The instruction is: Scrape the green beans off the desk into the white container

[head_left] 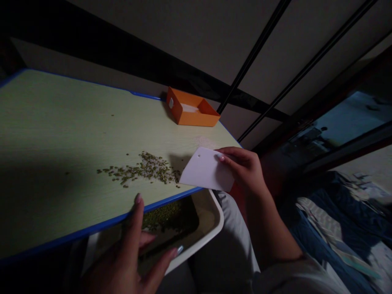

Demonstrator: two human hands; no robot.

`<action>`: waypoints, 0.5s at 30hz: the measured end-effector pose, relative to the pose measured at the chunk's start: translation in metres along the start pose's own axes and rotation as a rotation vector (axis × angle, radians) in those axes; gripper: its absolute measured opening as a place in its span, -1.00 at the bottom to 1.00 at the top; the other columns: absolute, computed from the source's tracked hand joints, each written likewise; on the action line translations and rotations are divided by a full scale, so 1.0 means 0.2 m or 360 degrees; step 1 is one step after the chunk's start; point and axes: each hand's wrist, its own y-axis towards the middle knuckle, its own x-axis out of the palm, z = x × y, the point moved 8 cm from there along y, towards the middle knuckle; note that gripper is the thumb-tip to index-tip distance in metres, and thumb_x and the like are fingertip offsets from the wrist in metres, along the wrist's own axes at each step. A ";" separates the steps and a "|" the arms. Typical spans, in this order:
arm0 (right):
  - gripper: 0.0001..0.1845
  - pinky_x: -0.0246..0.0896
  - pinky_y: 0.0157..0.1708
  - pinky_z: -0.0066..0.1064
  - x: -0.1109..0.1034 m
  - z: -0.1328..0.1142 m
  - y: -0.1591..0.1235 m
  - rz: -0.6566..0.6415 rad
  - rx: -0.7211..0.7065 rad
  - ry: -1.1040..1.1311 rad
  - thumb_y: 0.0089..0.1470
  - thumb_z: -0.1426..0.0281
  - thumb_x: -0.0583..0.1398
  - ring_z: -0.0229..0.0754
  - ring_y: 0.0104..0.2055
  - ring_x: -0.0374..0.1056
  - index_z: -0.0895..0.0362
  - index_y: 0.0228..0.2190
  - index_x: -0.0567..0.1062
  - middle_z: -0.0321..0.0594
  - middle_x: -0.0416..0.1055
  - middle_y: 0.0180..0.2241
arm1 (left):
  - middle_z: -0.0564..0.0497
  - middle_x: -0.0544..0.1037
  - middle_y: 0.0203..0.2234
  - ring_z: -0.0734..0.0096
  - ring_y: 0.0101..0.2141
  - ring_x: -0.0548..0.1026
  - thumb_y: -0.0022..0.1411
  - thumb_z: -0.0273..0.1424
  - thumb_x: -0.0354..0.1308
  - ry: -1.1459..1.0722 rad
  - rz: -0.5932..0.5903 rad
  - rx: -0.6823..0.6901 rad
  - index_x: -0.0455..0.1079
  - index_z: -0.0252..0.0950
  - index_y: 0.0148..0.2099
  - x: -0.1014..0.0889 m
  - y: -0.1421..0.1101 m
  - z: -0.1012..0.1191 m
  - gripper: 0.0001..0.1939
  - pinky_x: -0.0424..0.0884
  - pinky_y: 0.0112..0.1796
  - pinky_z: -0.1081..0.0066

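Observation:
My right hand (243, 167) pinches a flat white scraper (206, 169) with a small hole near one corner. Its lower left corner is at the right end of a scatter of small green and brown seeds or grains (150, 167) on the pale table. Fingers spread, my left hand (131, 249) is over the near side of a white bin (216, 222); one fingertip reaches the table's blue edge. More of the green grains (171, 214) lie inside the bin, which sits under the table edge at my lap. Part of the bin is hidden by the left hand and the table.
An orange open box (196, 119) with something pale in it stands at the table's far right. Fine pale specks (204, 141) lie in front of it. Panelled doors (196, 36) rise behind the table (61, 122). Dark blue cloth (330, 212) is heaped at right.

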 end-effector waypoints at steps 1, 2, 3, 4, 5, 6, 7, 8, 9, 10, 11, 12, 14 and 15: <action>-0.88 0.49 -0.16 -0.21 0.00 0.00 0.00 0.0019 -0.0010 0.0008 0.03 0.26 0.42 -0.07 -0.19 0.59 -0.01 -0.34 0.73 -0.18 0.71 -0.24 | 0.18 0.69 -0.31 0.36 -0.35 0.69 0.38 0.28 -0.16 -0.0010 -0.0001 -0.0004 -0.27 0.16 0.54 0.00 0.00 0.00 -0.16 0.54 -0.59 0.46; -0.89 0.49 -0.16 -0.22 -0.01 -0.01 0.00 0.0032 -0.0020 0.0011 0.03 0.26 0.42 -0.08 -0.20 0.60 -0.01 -0.34 0.73 -0.19 0.71 -0.25 | 0.18 0.68 -0.31 0.36 -0.35 0.69 0.39 0.28 -0.15 -0.0013 -0.0002 0.0002 -0.27 0.15 0.54 0.00 0.00 0.01 -0.16 0.55 -0.57 0.46; -0.89 0.49 -0.17 -0.22 0.00 -0.01 0.00 0.0038 -0.0029 0.0010 0.03 0.27 0.42 -0.08 -0.20 0.60 -0.01 -0.34 0.73 -0.20 0.71 -0.25 | 0.17 0.68 -0.31 0.36 -0.34 0.69 0.39 0.27 -0.15 -0.0011 -0.0005 0.0017 -0.27 0.14 0.54 0.00 0.00 0.01 -0.16 0.57 -0.53 0.45; -0.89 0.49 -0.16 -0.22 0.00 -0.01 0.00 0.0038 -0.0036 0.0005 0.04 0.27 0.41 -0.08 -0.20 0.60 -0.01 -0.34 0.73 -0.20 0.71 -0.25 | 0.17 0.68 -0.31 0.35 -0.35 0.69 0.40 0.26 -0.16 -0.0002 -0.0008 0.0032 -0.27 0.12 0.55 0.00 0.00 0.02 -0.16 0.60 -0.49 0.43; -0.90 0.49 -0.16 -0.22 0.00 -0.01 0.00 0.0038 -0.0046 -0.0002 0.05 0.28 0.41 -0.09 -0.20 0.60 -0.01 -0.33 0.73 -0.21 0.72 -0.24 | 0.17 0.68 -0.31 0.33 -0.34 0.69 0.40 0.26 -0.16 0.0016 -0.0010 0.0040 -0.28 0.11 0.55 0.00 0.00 0.02 -0.16 0.62 -0.46 0.40; -0.90 0.50 -0.15 -0.22 0.01 -0.01 0.01 0.0034 -0.0056 -0.0006 0.05 0.29 0.41 -0.09 -0.20 0.60 -0.01 -0.33 0.73 -0.21 0.72 -0.24 | 0.17 0.69 -0.31 0.32 -0.34 0.69 0.40 0.26 -0.17 0.0041 -0.0014 0.0040 -0.28 0.11 0.55 0.00 0.00 0.02 -0.16 0.63 -0.43 0.36; -0.90 0.50 -0.15 -0.23 0.02 -0.01 0.01 0.0030 -0.0068 -0.0006 0.06 0.29 0.40 -0.10 -0.19 0.60 -0.01 -0.32 0.73 -0.22 0.72 -0.24 | 0.18 0.69 -0.31 0.30 -0.33 0.70 0.40 0.27 -0.17 0.0057 -0.0019 0.0036 -0.29 0.12 0.55 0.00 0.00 0.01 -0.16 0.64 -0.42 0.34; -0.90 0.50 -0.15 -0.24 0.02 -0.01 0.01 0.0026 -0.0080 -0.0001 0.06 0.29 0.40 -0.10 -0.19 0.61 -0.01 -0.32 0.73 -0.22 0.72 -0.24 | 0.19 0.69 -0.31 0.30 -0.33 0.70 0.40 0.27 -0.18 0.0064 -0.0021 0.0033 -0.30 0.13 0.54 0.00 0.00 0.01 -0.16 0.64 -0.42 0.32; -0.89 0.50 -0.15 -0.25 0.03 -0.01 0.02 0.0023 -0.0088 0.0003 0.06 0.29 0.41 -0.10 -0.19 0.61 -0.01 -0.32 0.73 -0.23 0.72 -0.24 | 0.20 0.69 -0.31 0.30 -0.33 0.70 0.40 0.27 -0.17 0.0064 -0.0019 0.0037 -0.31 0.14 0.54 0.00 0.00 0.01 -0.16 0.64 -0.43 0.33; -0.89 0.50 -0.15 -0.25 0.03 -0.01 0.02 0.0018 -0.0093 0.0006 0.05 0.29 0.41 -0.10 -0.19 0.61 -0.01 -0.32 0.73 -0.22 0.72 -0.24 | 0.21 0.69 -0.31 0.32 -0.33 0.70 0.40 0.27 -0.17 0.0062 -0.0015 0.0045 -0.31 0.15 0.54 0.00 0.00 0.01 -0.16 0.63 -0.44 0.35; -0.90 0.50 -0.16 -0.25 0.03 -0.02 0.02 0.0013 -0.0096 0.0008 0.05 0.29 0.41 -0.10 -0.20 0.61 -0.01 -0.33 0.73 -0.22 0.72 -0.25 | 0.22 0.69 -0.31 0.33 -0.34 0.69 0.40 0.26 -0.16 0.0058 -0.0005 0.0061 -0.31 0.16 0.54 0.00 0.00 0.01 -0.17 0.62 -0.46 0.38; -0.90 0.50 -0.16 -0.25 0.03 -0.02 0.02 0.0006 -0.0098 0.0009 0.04 0.29 0.41 -0.10 -0.20 0.61 -0.01 -0.33 0.73 -0.22 0.72 -0.25 | 0.22 0.69 -0.31 0.35 -0.34 0.69 0.41 0.25 -0.15 0.0054 0.0007 0.0078 -0.31 0.16 0.54 0.00 0.00 0.01 -0.17 0.62 -0.46 0.40; -0.92 0.50 -0.17 -0.27 0.03 -0.03 0.01 -0.0014 -0.0100 0.0017 0.04 0.31 0.41 -0.11 -0.21 0.61 -0.01 -0.34 0.73 -0.23 0.72 -0.26 | 0.20 0.69 -0.31 0.35 -0.35 0.69 0.41 0.25 -0.14 0.0052 0.0020 0.0081 -0.29 0.13 0.54 -0.01 0.00 0.01 -0.17 0.61 -0.47 0.43; -0.93 0.50 -0.18 -0.28 0.03 -0.04 0.01 -0.0023 -0.0100 0.0027 0.04 0.33 0.41 -0.12 -0.21 0.62 -0.02 -0.34 0.73 -0.25 0.72 -0.27 | 0.19 0.69 -0.31 0.35 -0.36 0.69 0.40 0.26 -0.15 0.0047 0.0019 0.0072 -0.28 0.12 0.55 -0.01 0.00 0.01 -0.16 0.60 -0.49 0.44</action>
